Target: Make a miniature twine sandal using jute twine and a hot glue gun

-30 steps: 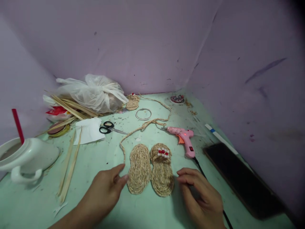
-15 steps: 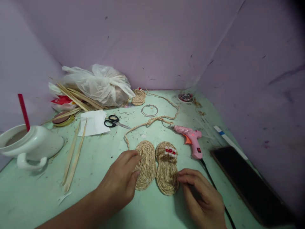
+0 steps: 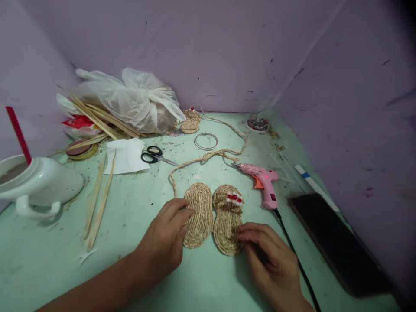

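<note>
Two small woven straw soles lie side by side on the green table. The plain sole is on the left; my left hand rests at its left edge, fingers loosely curled and touching it. The right sole has a strap with red and white beads. My right hand touches its lower right edge with bent fingers. A braided straw cord runs from the plain sole toward the back of the table.
A pink glue gun lies right of the soles, its black cable passing my right hand. Scissors, a metal ring, white paper, straw strips, a plastic bag, a white jug and a dark slab surround them.
My left hand moved right from beside the plain sole onto its left edge. My right hand shifted slightly toward the beaded sole. The view tilted a little.
</note>
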Demonstrator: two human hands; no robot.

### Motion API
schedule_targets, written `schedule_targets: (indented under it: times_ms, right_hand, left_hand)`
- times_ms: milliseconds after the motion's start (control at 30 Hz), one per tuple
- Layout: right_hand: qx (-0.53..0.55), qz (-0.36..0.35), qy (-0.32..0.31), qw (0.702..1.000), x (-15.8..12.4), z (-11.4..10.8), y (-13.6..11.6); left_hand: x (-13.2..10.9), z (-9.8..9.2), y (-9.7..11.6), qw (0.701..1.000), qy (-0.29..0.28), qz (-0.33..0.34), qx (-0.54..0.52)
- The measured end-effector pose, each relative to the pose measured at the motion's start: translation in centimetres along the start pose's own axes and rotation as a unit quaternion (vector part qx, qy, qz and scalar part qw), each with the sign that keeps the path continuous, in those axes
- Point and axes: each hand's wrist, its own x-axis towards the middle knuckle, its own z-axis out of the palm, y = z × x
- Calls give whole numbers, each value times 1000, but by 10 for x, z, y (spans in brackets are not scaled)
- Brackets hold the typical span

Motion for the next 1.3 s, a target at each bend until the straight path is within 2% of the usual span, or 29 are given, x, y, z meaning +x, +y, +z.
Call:
schedule_targets:
  times_ms: [167,233,300,367,433,467,567,667,767,867,900,933,1000,1067,1133,1167,1233,1300]
  right_hand:
    - [0,-9,-30,1000,-1,3,2]
    - [-1,-6,-35,999,-1,3,2]
    - [-2,-4,-39,999,-1,3,2]
    - [-2,-6,-44,999,-1,3,2]
    - [0,-9,-47,999,-2,3,3]
    - [2,-10,-48,999,-2,3,4]
    - [9,-14,-44,999,-3,4,5]
    - [16,-12,-37,999,-2,5,3]
    - [22,-5,-35,999,-1,6,1]
    - [30,0,-33,999,0,6,1]
    - [31,1,-32,999,-1,7,1]
    - [31,2,-33,999,-1,7,1]
    - [28,3,-35,999,-2,7,2]
    - [27,6,-38,999,-2,7,3]
    - [28,4,-40,999,-1,8,3]
    - [28,2,-40,999,-1,8,3]
    - [29,1,-38,999,-1,8,3]
    - [29,2,-37,999,0,8,3]
  left_hand:
    - [-3,3,0,1000,6,19,12]
    - [6,-2,0,1000,11,12,8]
    - [25,-10,0,1000,-3,-6,17]
    - [51,-18,0,995,-64,-29,64]
    - [79,-24,1,972,-191,-45,130]
    - [91,-25,1,963,-229,-40,134]
    - [115,-24,-1,946,-285,-44,145]
    - [126,-24,-7,931,-330,-72,138]
    - [131,-41,-10,921,-360,-99,111]
    - [131,-76,0,919,-375,-111,53]
    - [129,-88,5,923,-367,-113,-1]
    - [125,-99,12,935,-337,-107,-25]
    - [112,-111,24,971,-229,-59,29]
    - [91,-105,32,989,-110,54,87]
    - [65,-81,33,975,-68,151,148]
    - [52,-66,31,964,-61,182,183]
    - [28,-35,26,948,-109,204,220]
    - [10,-12,22,950,-124,172,228]
